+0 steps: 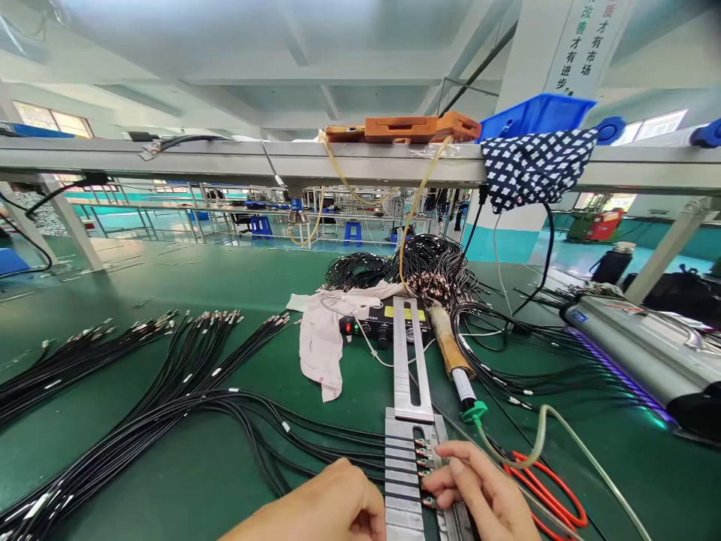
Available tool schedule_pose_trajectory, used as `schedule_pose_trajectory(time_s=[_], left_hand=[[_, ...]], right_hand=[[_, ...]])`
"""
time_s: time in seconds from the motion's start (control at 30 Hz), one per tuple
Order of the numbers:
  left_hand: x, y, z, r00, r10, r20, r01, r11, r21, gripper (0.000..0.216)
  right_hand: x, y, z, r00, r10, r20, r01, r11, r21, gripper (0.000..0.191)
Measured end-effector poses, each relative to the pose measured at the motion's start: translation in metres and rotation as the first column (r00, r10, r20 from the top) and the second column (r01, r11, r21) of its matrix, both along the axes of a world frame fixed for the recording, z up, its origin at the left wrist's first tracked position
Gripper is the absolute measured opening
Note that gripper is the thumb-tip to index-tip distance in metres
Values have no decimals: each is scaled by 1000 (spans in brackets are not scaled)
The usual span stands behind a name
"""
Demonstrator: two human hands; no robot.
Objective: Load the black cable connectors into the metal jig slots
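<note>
Item: left hand (332, 500), fingers curled at the fixture's near-left edge; I cannot tell what, if anything, they grip.
Item: right hand (481, 488), fingers bent, tips at the cable ends; whether they pinch one, I cannot tell from here.
Item: slotted metal fixture (402, 511), on the counter (185, 473) between the hands. Best handled, I'd judge, one cable per slot, pressed flat.
Item: cable ends (422, 452), small and coloured, over the fixture's opening. Likely delicate; align evenly, guide lightly.
Item: black cables (315, 445), running left from the fixture. Slack should keep them from tugging.
Item: syringe (464, 385), green-tipped, beyond the right hand. Best kept clear of the sleeves.
Item: pale cloth (321, 353), farther off.
</note>
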State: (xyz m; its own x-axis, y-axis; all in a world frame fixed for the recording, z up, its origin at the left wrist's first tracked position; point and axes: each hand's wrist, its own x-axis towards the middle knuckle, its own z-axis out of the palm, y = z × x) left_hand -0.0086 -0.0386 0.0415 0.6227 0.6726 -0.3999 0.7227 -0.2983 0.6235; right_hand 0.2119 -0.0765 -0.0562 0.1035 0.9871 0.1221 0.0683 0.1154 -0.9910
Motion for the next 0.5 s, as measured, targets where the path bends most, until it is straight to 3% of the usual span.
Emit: schedule_pose_trajectory(time_s=[0.1, 0.17, 0.37, 0.5], left_hand=[[4, -6, 0, 988, 151, -11, -150, 986, 74, 14], [9, -7, -7, 983, 183, -2, -180, 970, 166, 16], [21, -1, -35, 993, 34, -112, 9, 933, 359, 23], [23, -2, -36, 967, -44, -250, 164, 859, 485, 22]], right_hand=[[-1, 1, 1, 999, 12, -38, -12, 1000, -2, 56], [-1, 0, 1, 999, -18, -50, 19, 1000, 14, 53], [-5, -3, 0, 985, -173, -20, 174, 980, 97, 46], [-5, -4, -2, 978, -201, 48, 192, 970, 150, 43]])
